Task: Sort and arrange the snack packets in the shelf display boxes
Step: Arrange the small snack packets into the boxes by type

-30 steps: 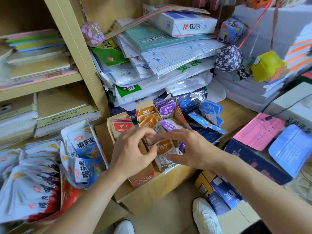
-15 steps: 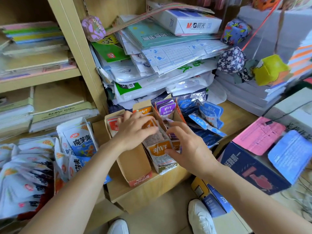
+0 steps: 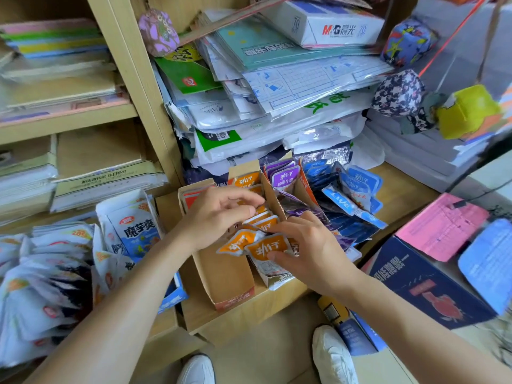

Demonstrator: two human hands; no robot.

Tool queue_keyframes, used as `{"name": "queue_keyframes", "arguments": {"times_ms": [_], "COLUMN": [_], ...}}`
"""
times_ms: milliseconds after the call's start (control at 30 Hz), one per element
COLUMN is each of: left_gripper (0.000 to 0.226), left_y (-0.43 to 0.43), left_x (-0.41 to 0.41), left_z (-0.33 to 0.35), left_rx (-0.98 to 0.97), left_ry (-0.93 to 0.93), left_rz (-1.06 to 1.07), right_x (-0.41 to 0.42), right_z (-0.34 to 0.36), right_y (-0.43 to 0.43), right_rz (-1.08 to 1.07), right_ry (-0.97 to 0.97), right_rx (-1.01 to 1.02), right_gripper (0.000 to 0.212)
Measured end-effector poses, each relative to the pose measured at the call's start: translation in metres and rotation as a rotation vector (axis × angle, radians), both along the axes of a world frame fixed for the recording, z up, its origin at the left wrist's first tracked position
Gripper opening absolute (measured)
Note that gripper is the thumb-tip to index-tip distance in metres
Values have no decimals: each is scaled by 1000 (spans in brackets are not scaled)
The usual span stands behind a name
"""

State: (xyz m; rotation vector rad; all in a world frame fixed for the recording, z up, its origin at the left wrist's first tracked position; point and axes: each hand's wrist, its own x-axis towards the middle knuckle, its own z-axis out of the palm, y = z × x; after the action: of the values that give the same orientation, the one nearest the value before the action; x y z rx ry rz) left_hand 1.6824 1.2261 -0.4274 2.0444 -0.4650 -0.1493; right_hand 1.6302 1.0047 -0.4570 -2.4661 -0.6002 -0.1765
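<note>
Three cardboard display boxes stand side by side on a low wooden shelf. The left box (image 3: 227,275) is mostly bare, with red packets at its back. The middle box holds orange snack packets (image 3: 250,180), the right one purple packets (image 3: 285,178). My right hand (image 3: 310,253) pinches an orange packet (image 3: 264,249) at the front of the middle box; a second orange packet (image 3: 235,243) lies tilted beside it. My left hand (image 3: 219,214) hovers over the orange row with fingers curled, fingertips touching the packets.
Loose blue packets (image 3: 352,195) lie right of the boxes. White konjac snack bags (image 3: 133,228) pile up at the left. Stacked paper goods (image 3: 277,87) tower behind. A dark blue carton (image 3: 421,284) with a pink sheet sits at the right. My white shoes (image 3: 332,356) are below.
Both hands shifted forward along the middle box. My right hand has pulled an orange packet up at the front, and another orange packet now tilts out beside it.
</note>
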Motion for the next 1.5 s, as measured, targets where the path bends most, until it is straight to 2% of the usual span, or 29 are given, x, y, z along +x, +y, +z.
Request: {"name": "queue_keyframes", "arguments": {"times_ms": [100, 133, 233, 367, 500, 633, 800, 900, 967, 1033, 1133, 1233, 1267, 1367, 1400, 1433, 1500], "left_gripper": [77, 81, 73, 77, 68, 84, 89, 103, 97, 90, 75, 69, 63, 20, 17, 18, 41], "left_y": [-4, -4, -6, 0, 0, -11, -17, -16, -12, -7, 0, 1, 0, -5, -7, -7, -7], "left_x": [4, 5, 4, 2, -6, -14, -8, -3, -1, -2, -4, -7, -7, -5, -5, -4, -6], "left_z": [-8, -9, -4, -3, 3, 6, 7, 7, 10, 15, 18, 21, 22, 23, 22, 19, 17], "left_rx": [281, 311, 220, 410, 325, 542, 662, 554, 408, 323, 305, 397, 382, 211, 170, 150, 109], "left_ry": [29, 69, 173, 108, 196, 132, 141, 254, 338, 343, 369, 316, 315, 404, 411, 426, 463], "left_rz": [44, 42, 73, 58, 5, -26, -7, 45, 53, -2, -46, -131, -121, 34, 37, 37, 39], "right_x": [-2, -3, -10, -20, -22, -20, -20, -18, -18, -17, -15, -13, -13, -13, -13, -12, -11], "right_z": [-3, -3, -1, 1, 0, -2, -2, -3, -5, -4, -3, -3, -3, -2, -2, -1, -1], "right_y": [1, 0, -3, -6, -7, -5, -6, -6, -6, -7, -7, -6, -6, -6, -6, -6, -7], "right_rz": [9, 8, 2, 16, 18, 52, 54, 58, 51, 38, 28, 44, 45, 37, 39, 41, 40], "right_ry": [-74, -88, -84, -44, -14, 0, 15, -4, 0, 16, 15, 19, 21, 14, 11, 6, 6], "right_rx": [-44, -59, -60, -26, -26, -12, -13, -15, -22, -42, -67, -99, -108, -120, -118, -115, -115], "right_gripper": [37, 36, 34, 33, 30, 27, 27, 28, 33, 36, 41, 45, 45, 45, 46, 47, 54]}}
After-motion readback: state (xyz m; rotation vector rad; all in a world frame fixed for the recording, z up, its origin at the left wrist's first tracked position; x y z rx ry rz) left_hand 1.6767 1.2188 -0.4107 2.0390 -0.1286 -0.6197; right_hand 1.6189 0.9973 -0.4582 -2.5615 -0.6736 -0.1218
